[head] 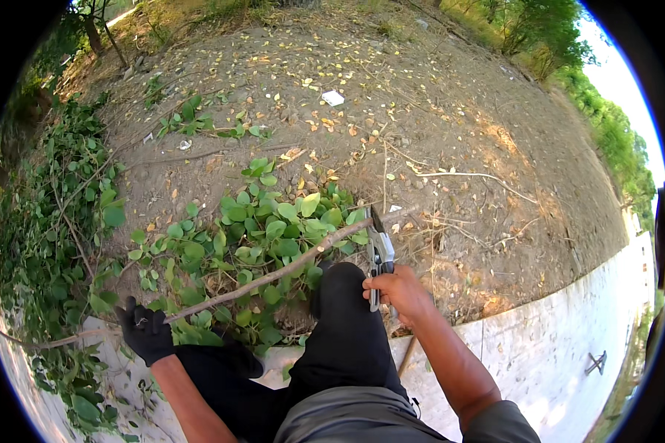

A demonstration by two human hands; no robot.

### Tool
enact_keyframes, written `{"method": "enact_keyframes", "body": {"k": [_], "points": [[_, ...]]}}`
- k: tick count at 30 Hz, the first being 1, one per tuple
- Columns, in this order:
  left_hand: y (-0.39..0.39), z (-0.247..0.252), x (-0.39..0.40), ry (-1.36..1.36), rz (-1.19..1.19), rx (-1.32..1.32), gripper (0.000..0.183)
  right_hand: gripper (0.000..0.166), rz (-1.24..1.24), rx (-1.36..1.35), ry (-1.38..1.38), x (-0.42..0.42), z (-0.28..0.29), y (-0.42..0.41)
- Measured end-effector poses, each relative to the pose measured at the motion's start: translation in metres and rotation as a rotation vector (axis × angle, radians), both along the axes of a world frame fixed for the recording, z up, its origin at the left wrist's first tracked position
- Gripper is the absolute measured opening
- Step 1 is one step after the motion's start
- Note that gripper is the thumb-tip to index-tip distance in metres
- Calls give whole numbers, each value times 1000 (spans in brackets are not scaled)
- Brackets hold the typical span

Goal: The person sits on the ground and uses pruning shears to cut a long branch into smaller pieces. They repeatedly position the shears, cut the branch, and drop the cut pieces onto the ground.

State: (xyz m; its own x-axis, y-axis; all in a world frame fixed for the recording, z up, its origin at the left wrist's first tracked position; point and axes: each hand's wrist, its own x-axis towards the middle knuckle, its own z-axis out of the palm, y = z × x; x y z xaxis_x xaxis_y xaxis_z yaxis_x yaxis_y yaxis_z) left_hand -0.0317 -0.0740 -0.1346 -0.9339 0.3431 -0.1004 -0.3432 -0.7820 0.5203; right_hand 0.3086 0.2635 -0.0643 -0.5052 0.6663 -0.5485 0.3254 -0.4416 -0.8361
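My left hand (146, 331), in a black glove, grips a long bare branch (266, 281) near the lower left. The branch slants up to the right, over green leaves and in front of my bent knee. My bare right hand (400, 292) is closed around the handles of metal pruning shears (381, 252). Their dark blade end is at the branch's upper right part, touching or very close to it. Whether the jaws are closed on the wood is too small to tell. Leafy cut stems (277, 221) lie on the soil just beyond the branch.
A heap of leafy branches (61, 205) spreads along the left. Dry twigs (476, 176) and yellow leaves lie on the bare soil (532, 138). A pale concrete ledge (532, 343) runs behind my legs, with a small dark metal object (596, 362) on it. A white box (332, 98) lies farther off.
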Motion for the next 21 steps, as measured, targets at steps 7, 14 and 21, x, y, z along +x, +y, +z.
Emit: {"method": "enact_keyframes", "body": {"k": [7, 14, 21], "points": [[-6, -3, 2, 7, 16, 14, 40, 24, 13, 86, 14, -8, -3, 6], [-16, -7, 1, -62, 79, -55, 39, 26, 18, 68, 23, -17, 0, 3], [-12, -6, 2, -228, 142, -102, 39, 24, -15, 80, 61, -26, 5, 5]]}}
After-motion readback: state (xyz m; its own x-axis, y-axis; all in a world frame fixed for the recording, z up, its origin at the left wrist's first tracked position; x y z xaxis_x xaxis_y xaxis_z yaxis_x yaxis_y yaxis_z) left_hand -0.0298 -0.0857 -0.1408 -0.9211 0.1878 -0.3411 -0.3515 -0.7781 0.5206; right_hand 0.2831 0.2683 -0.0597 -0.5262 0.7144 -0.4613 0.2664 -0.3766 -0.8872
